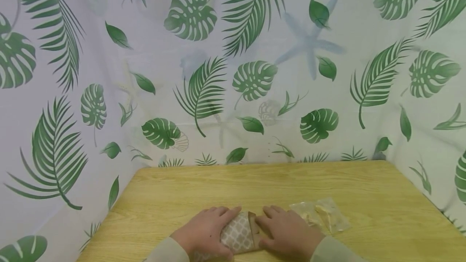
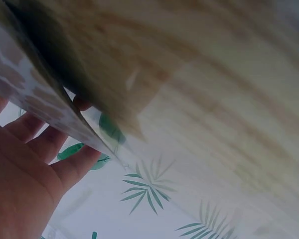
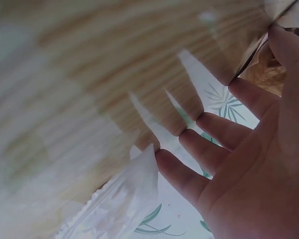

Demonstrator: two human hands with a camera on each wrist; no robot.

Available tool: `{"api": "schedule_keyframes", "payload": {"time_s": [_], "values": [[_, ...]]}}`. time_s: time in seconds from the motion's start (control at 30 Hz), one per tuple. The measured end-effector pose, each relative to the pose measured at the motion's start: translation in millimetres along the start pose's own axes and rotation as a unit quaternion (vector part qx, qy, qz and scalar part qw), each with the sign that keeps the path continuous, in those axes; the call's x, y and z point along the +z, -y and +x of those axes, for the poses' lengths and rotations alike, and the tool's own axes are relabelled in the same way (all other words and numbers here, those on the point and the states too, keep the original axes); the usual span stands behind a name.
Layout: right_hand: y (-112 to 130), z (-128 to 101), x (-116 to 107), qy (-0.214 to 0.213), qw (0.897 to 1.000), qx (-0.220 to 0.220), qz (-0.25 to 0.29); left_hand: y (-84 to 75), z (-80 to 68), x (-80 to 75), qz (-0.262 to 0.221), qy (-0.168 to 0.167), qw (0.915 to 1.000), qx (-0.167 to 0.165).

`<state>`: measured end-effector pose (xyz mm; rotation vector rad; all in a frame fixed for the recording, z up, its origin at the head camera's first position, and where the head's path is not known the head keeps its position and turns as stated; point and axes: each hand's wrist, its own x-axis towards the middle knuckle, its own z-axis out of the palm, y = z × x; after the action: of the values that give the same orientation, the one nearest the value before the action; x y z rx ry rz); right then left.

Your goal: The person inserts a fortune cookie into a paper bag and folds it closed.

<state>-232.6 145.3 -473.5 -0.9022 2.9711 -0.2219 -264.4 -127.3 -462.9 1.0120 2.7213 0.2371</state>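
Note:
A flat paper packet, printed with a beige-and-white lattice, lies on the wooden table with a plain brown flap at its right end. My left hand holds its left part, thumb at the near side and index finger at the far side. In the left wrist view, the packet is slightly off the table, and my left fingers reach its edge. My right hand touches the brown end. In the right wrist view, its spread fingertips rest on the tabletop, with brown paper beside the index finger and thumb.
Clear plastic bags holding yellowish pieces lie just right of and behind my right hand. The wooden table is enclosed at the back and sides by leaf-printed white cloth.

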Motion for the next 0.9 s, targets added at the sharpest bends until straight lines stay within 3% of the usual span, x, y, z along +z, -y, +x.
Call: {"api": "schedule_keyframes", "payload": {"time_s": [0.13,0.47,0.67,0.9], "values": [[1.4,1.6,0.0,0.004,1.0,-0.001,-0.001,-0.8,-4.4,-0.3,0.004,0.009,0.9999,-0.005],[-4.8,1.1,-0.2,0.0,1.0,-0.026,0.009,2.8,-4.1,1.2,0.004,-0.008,0.9999,0.007],[-30.5,-10.6,0.7,-0.036,0.997,-0.063,0.023,-0.1,-5.4,5.1,-0.038,-0.008,0.9992,0.002],[-62.1,-27.8,-8.3,-0.066,0.996,-0.053,0.031,1.2,-3.8,3.9,-0.018,-0.005,0.9998,0.006]]}}
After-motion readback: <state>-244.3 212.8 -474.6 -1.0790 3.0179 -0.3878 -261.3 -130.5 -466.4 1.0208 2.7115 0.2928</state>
